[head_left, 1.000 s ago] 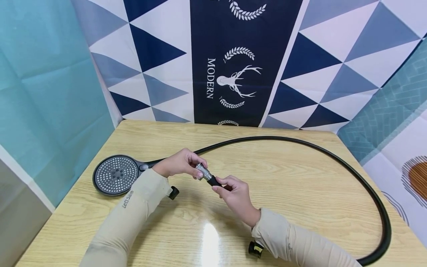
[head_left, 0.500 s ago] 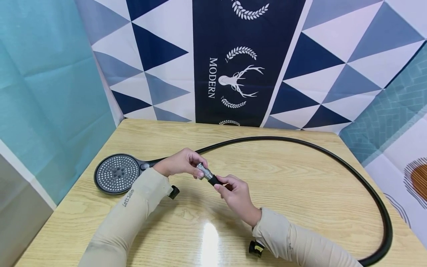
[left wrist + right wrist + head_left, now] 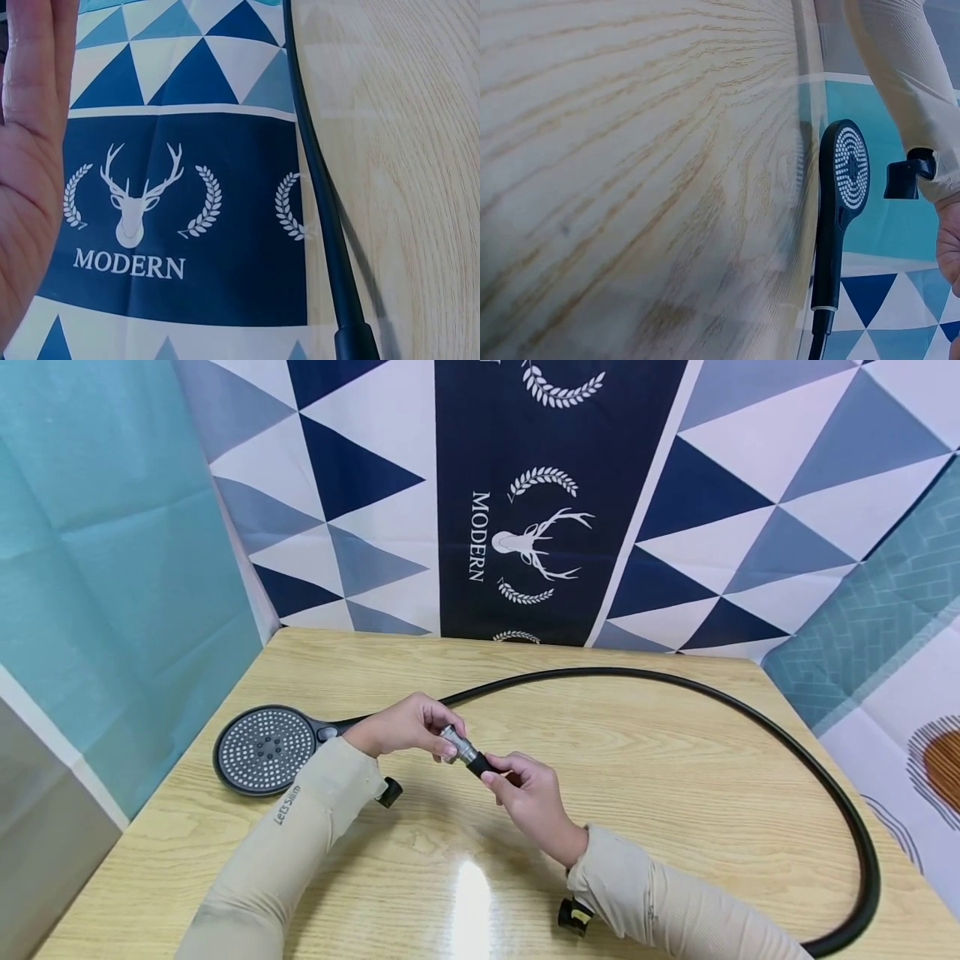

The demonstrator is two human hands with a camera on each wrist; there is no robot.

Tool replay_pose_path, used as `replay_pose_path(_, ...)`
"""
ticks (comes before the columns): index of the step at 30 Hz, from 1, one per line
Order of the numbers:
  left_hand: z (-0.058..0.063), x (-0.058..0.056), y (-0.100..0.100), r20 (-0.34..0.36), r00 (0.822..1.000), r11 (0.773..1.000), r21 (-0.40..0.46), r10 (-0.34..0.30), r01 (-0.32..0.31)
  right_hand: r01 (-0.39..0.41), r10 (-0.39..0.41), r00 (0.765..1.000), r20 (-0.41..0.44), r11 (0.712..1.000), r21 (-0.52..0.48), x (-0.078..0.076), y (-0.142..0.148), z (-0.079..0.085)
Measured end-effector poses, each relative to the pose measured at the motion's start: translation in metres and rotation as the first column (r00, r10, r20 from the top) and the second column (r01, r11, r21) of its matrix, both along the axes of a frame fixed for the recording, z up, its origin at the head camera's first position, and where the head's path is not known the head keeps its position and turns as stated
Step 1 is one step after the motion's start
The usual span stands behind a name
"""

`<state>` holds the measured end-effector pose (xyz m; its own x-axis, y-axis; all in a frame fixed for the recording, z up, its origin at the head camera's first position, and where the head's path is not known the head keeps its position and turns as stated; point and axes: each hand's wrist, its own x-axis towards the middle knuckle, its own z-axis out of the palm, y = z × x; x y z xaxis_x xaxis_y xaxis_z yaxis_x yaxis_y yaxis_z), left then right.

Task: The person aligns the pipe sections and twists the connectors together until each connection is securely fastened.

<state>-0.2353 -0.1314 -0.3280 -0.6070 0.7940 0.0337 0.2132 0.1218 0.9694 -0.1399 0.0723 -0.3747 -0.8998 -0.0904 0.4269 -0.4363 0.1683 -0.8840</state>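
In the head view my left hand (image 3: 411, 727) pinches a silver metal fitting (image 3: 462, 747) between thumb and fingers. My right hand (image 3: 531, 793) grips the black sleeve (image 3: 481, 766) just below that metal part, so both hands meet on one hose end above the table. A dark shower head (image 3: 264, 750) with a round, pale-dotted face lies at the left, its handle partly behind my left wrist. From it the black hose (image 3: 622, 671) arcs across the back and down the right side. The right wrist view shows the shower head (image 3: 847, 169) side-on; the left wrist view shows my left palm (image 3: 30, 195).
The wooden table (image 3: 645, 752) has a glare patch near its front. A patterned cloth (image 3: 525, 502) hangs behind it, with a teal cloth (image 3: 135, 568) at the left. Small black wrist cameras stick out below both sleeves (image 3: 300, 843).
Both hands keep their hold on the hose end, with hardly any movement. The whole head view has shifted very slightly. The shower head and the hose lie as before.
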Motion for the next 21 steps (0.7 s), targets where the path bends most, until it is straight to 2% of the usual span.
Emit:
replay_pose_path(14,-0.0019,-0.0001,-0.0002,-0.005,1.000,1.000,-0.010,0.003,-0.003,-0.033,0.033,0.998,0.049,0.999,0.003,-0.0007,0.0010,0.0004)
replay_pose_path(21,-0.0017,-0.0001,-0.0004,-0.007,1.000,1.000,-0.019,0.004,-0.005,-0.031,0.028,0.992,0.123,0.999,0.029,-0.0023,0.0024,-0.0002)
